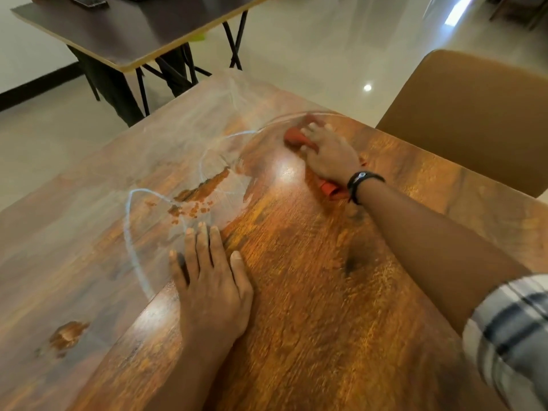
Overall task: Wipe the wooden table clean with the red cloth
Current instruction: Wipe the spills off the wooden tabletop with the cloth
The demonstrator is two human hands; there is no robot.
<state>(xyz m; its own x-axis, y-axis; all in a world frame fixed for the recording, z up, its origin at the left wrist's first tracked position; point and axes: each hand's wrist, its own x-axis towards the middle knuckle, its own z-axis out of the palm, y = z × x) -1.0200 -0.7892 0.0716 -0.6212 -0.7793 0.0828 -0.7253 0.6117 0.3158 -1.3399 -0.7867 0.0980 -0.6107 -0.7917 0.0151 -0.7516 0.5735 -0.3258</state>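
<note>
The wooden table (311, 292) fills most of the head view. Its left and far parts carry a pale dusty film with curved wipe streaks; the right part looks glossy and dark orange. My right hand (329, 152) presses the red cloth (295, 137) flat on the table near the far right edge. The cloth shows in front of my fingers, and another bit sticks out under my wrist. My left hand (210, 280) lies flat on the table at the centre, fingers spread, holding nothing.
A tan chair back (474, 114) stands just beyond the table's right edge. A dark folding table (124, 37) with black legs stands on the tiled floor at the back left. Bare patches break the dusty film at the table's centre and near left.
</note>
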